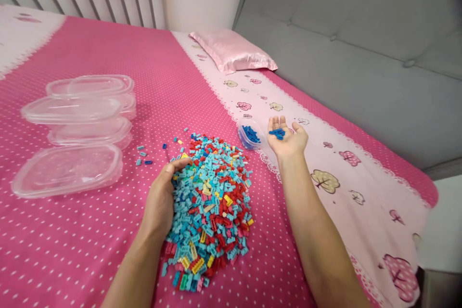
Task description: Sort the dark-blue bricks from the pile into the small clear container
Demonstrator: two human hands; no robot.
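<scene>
A heap of small toy building bricks (212, 197), mostly light blue and red with some yellow and pink, lies in front of me. My left hand (164, 197) rests against the heap's left side, index finger stretched out over the bricks; its other fingers are partly hidden. Turned palm up to the right of the heap, my right hand (287, 139) carries several dark blue bricks (277, 133) in its cupped palm. Just left of that hand stands a small clear tub (249, 142) holding dark blue bricks.
Clear plastic containers with lids (72, 171) stand in a row at the left. A few loose bricks (140, 147) lie between them and the heap. Behind are a pink pillow (234, 50) and a grey padded headboard (346, 24). Everything sits on a pink dotted bedsheet (155, 62).
</scene>
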